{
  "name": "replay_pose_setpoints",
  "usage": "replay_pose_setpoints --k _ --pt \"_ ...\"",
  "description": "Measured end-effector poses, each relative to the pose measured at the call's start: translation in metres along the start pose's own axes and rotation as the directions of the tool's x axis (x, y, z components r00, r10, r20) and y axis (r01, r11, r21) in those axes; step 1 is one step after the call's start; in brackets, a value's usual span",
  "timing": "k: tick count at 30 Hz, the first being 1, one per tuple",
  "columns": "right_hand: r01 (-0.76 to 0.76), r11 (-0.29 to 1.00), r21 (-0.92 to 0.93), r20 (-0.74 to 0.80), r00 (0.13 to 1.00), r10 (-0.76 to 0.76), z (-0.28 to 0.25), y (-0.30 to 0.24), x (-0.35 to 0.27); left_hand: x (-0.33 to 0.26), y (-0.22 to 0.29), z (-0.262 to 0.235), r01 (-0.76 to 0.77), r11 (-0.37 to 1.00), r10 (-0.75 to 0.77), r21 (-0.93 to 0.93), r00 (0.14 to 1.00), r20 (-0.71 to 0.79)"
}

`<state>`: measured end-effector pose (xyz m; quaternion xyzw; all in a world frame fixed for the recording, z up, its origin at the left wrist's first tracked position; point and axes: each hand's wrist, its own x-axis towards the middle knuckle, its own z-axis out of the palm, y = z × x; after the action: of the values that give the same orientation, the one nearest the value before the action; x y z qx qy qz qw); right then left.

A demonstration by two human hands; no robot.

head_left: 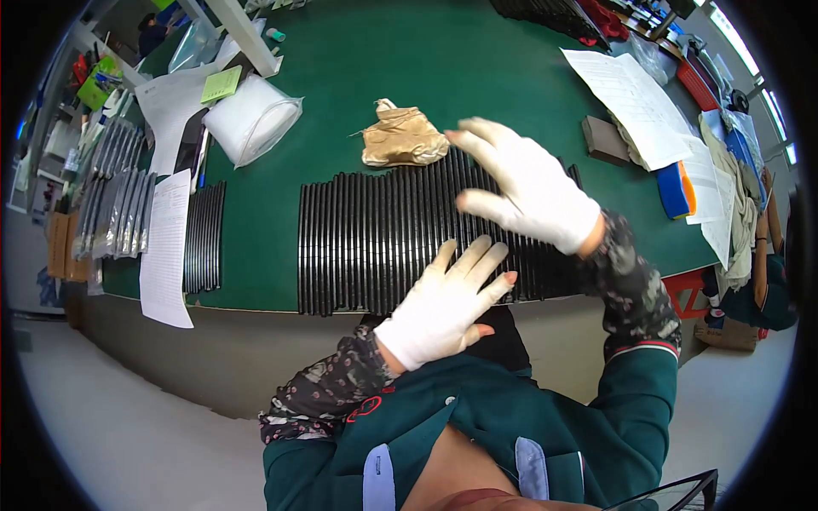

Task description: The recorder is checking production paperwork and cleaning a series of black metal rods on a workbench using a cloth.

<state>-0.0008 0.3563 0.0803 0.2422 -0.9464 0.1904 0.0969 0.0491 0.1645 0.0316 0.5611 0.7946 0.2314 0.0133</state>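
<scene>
A long row of slim black rods (366,243) lies side by side on the green table, their near ends at its front edge. My left hand (443,302), in a white glove with some bare fingertips, lies flat over the near part of the row, fingers spread. Above the far right part is my right hand (528,183), gloved likewise, its fingers apart and nothing visible in them. Whether it touches the rods I cannot tell. A crumpled tan cloth (402,139) rests just beyond the rods, beside the right hand's fingertips. Both hands cover some of the rods.
At left are a smaller row of rods (204,238), a paper sheet (166,247), bagged parts (115,200) and a white plastic-wrapped bundle (253,119). Papers (626,106), a brown block (606,140) and a blue-orange sponge (676,190) lie right. Another person (767,289) is at far right.
</scene>
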Motion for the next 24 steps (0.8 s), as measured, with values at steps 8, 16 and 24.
replay_pose_setpoints --k 8,16,24 --pt "-0.182 0.981 -0.069 0.166 0.967 0.191 0.068 0.020 0.104 0.003 -0.002 0.012 0.037 0.999 -0.037 0.014 0.997 0.070" --pt "-0.091 0.995 0.038 0.027 0.996 0.090 0.066 0.036 0.077 0.003 -0.006 0.013 0.051 0.998 -0.054 0.040 0.996 0.074" --pt "0.015 0.981 0.191 0.058 0.998 -0.027 0.057 0.042 0.062 0.001 -0.006 0.018 0.059 0.997 -0.063 0.054 0.996 0.070"
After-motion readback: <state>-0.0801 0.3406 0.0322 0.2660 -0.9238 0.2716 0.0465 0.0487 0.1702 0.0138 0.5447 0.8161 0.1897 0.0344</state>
